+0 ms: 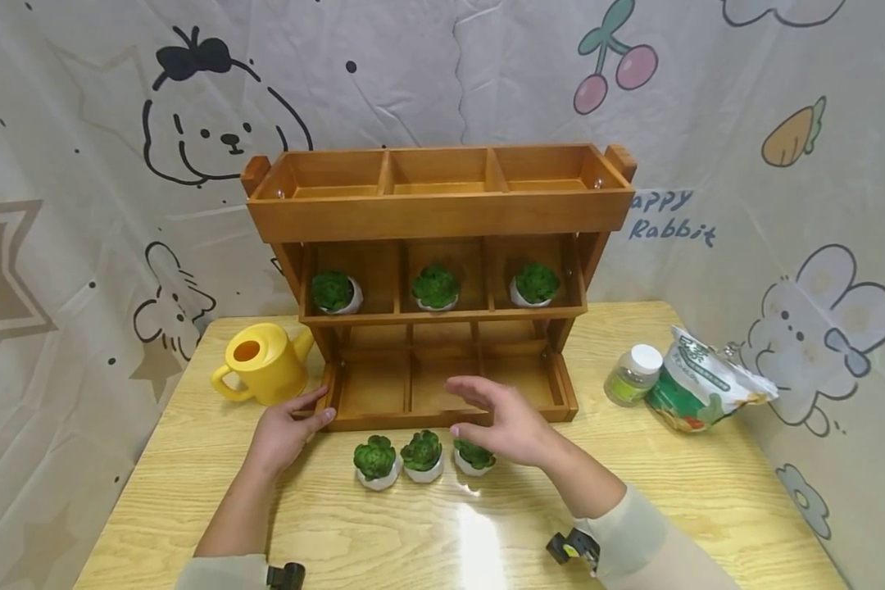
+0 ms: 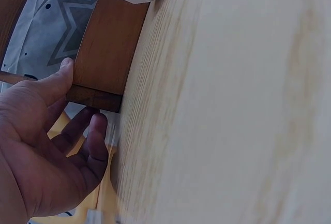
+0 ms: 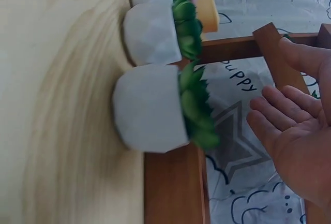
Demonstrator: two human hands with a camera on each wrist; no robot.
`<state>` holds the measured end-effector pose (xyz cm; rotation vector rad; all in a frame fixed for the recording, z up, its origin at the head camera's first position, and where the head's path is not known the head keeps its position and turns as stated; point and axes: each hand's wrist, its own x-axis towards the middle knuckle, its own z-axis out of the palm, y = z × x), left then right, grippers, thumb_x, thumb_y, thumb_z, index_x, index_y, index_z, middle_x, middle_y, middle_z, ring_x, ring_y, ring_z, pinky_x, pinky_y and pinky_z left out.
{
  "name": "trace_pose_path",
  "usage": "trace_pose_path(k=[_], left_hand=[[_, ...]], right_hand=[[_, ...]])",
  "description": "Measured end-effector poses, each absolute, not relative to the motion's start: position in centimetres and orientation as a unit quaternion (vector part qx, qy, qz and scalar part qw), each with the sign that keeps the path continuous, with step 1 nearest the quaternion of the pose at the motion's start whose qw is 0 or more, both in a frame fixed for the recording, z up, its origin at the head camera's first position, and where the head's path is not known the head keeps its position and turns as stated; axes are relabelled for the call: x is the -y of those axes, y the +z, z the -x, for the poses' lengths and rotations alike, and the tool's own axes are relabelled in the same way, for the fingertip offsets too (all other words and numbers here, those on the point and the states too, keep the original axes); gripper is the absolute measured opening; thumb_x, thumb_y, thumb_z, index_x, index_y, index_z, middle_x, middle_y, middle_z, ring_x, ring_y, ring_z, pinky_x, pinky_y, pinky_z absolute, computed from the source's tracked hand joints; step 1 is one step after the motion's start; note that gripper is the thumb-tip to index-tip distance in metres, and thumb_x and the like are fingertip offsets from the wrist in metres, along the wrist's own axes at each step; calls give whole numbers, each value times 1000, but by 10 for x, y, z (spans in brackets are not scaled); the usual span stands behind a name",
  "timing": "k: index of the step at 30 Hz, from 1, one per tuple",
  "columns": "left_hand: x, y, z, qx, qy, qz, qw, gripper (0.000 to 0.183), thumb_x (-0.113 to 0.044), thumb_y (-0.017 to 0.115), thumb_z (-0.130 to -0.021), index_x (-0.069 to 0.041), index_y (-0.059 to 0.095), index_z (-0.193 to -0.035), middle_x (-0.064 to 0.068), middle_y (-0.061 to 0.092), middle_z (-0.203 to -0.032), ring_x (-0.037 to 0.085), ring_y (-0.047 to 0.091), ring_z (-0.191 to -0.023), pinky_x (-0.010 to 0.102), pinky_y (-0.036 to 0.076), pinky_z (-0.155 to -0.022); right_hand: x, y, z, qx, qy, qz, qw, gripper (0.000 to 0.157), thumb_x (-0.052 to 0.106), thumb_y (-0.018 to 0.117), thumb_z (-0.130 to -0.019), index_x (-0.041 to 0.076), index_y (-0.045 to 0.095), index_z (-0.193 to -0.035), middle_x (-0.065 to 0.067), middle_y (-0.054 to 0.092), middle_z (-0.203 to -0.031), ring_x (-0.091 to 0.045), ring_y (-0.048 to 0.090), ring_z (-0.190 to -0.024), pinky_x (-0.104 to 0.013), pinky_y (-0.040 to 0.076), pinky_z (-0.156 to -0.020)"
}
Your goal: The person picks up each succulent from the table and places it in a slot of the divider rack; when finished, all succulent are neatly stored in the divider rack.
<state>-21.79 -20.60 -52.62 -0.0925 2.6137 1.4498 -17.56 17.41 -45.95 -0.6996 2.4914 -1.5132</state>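
Observation:
A brown three-tier wooden shelf (image 1: 442, 217) stands at the back of the table. My left hand (image 1: 283, 434) holds the front left corner of its bottom tier; in the left wrist view the thumb and curled fingers lie around that wooden corner (image 2: 95, 97). Three small potted succulents stand in a row before the shelf: a left one (image 1: 376, 461), a middle one (image 1: 423, 455) and a right one (image 1: 474, 457). My right hand (image 1: 505, 422), fingers extended and holding nothing, hovers above the right succulent, partly covering it in the head view.
The middle tier bears three more succulents, a left one (image 1: 335, 292), a centre one (image 1: 435, 287) and a right one (image 1: 534, 284). A yellow watering can (image 1: 269, 369) stands left of the shelf. To the right are a white-lidded jar (image 1: 633, 377) and a green-and-white bag (image 1: 704, 381).

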Motion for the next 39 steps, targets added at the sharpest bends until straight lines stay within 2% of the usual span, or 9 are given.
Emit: trace_pose_path(k=[6, 13, 16, 28, 39], left_hand=[[206, -525, 218, -872, 483, 32, 78, 57, -39, 77, -96, -20, 62, -147, 24, 58, -144, 37, 59, -128, 30, 55, -81], [206, -525, 218, -872, 482, 33, 80, 57, -39, 77, -96, -21, 62, -147, 24, 58, -145, 37, 59, -128, 30, 55, -81], [206, -525, 217, -873, 481, 33, 81, 58, -41, 77, -95, -20, 62, -147, 24, 58, -145, 37, 59, -128, 30, 55, -81], [206, -526, 219, -873, 480, 32, 77, 58, -42, 77, -95, -21, 62, -147, 23, 58, -145, 38, 57, -130, 30, 55, -82], [207, -526, 219, -875, 477, 35, 78, 57, -42, 77, -95, -23, 63, -146, 22, 58, -146, 38, 56, -132, 34, 55, -86]], right_hand=[[-182, -468, 171, -842, -487, 217, 81, 65, 21, 82, -91, 9, 55, -149, -1, 58, -149, -29, 53, -138, -47, 42, -113], [-191, -479, 169, -851, -468, 217, 92, 67, 31, 85, -89, 11, 57, -147, 1, 62, -145, -24, 57, -133, -49, 44, -111], [-194, -483, 168, -848, -473, 219, 99, 69, 32, 85, -88, 11, 57, -147, 0, 62, -144, -27, 58, -133, -51, 43, -111], [-201, -495, 169, -841, -478, 226, 116, 76, 29, 89, -84, 4, 55, -147, -3, 62, -145, -27, 56, -135, -49, 38, -115], [-206, -502, 170, -842, -480, 208, 134, 81, 32, 91, -81, 6, 55, -148, -7, 61, -145, -27, 57, -134, -47, 42, -113]])
